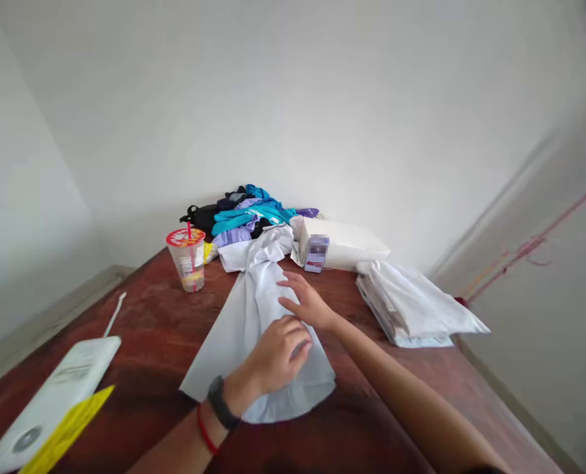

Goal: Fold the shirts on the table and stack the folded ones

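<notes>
A white garment (268, 388) lies lengthwise on the dark red wooden table (149, 316), narrow and bunched at its far end and flared at the near edge. My left hand (280, 349), with a black watch and a red string at the wrist, is over its near middle, fingers loosely bent and thumb apart, holding nothing visible. Just beyond it, my right hand (305, 299) is spread open over the right side of the garment. Whether either palm touches the fabric cannot be made out.
Behind the garment is a pile of blue, purple and black clothes (258, 210). A lidded cup (187, 260) with a straw stands left. A white box (355, 243) and folded white clothes (416, 306) are right. A white device (60, 395) and yellow strip (70, 431) lie front left.
</notes>
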Available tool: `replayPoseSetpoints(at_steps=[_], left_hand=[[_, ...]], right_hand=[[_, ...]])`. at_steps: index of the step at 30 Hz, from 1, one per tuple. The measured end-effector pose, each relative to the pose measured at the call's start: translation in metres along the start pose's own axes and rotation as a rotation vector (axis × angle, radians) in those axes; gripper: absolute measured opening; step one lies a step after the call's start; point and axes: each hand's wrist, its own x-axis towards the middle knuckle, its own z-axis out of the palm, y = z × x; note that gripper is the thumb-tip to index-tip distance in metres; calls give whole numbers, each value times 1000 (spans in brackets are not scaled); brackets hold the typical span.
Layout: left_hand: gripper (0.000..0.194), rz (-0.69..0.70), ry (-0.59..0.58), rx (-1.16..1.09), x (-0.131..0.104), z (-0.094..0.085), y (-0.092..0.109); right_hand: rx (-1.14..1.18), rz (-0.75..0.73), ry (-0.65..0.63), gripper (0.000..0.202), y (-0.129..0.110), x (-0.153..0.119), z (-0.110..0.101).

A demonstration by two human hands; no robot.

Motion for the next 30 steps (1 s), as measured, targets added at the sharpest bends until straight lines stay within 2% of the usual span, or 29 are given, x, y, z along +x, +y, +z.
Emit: replayPoseSetpoints(at_steps=[2,5,8,11,14,18,24,27,30], left_hand=[[11,10,-12,-9,-1,3,-2],[13,22,-32,-16,-3,7,-4],[16,16,-61,-19,-5,11,-6],[17,-33,-95,-38,-6,16,-13],[18,-95,-97,-50,-6,20,-19],[22,-145,-83,-25,-4,22,-20],[20,-148,-92,31,-2,20,-13],[17,-140,-97,59,-3,20,-12],[18,-144,-101,59,-3,20,-12]], right_hand=[[-91,-7,82,37,-2,-38,-27],[-393,72,330,34,7,-87,-68],[-693,307,505,41,35,-122,-104],[-825,605,468,59,66,-144,-128],[-844,748,364,69,82,-153,-140],[-819,774,414,67,83,-152,-145],[-710,739,552,43,77,-147,-143],[-563,681,757,43,79,-146,-147],[-301,516,1029,47,79,-147,-160]])
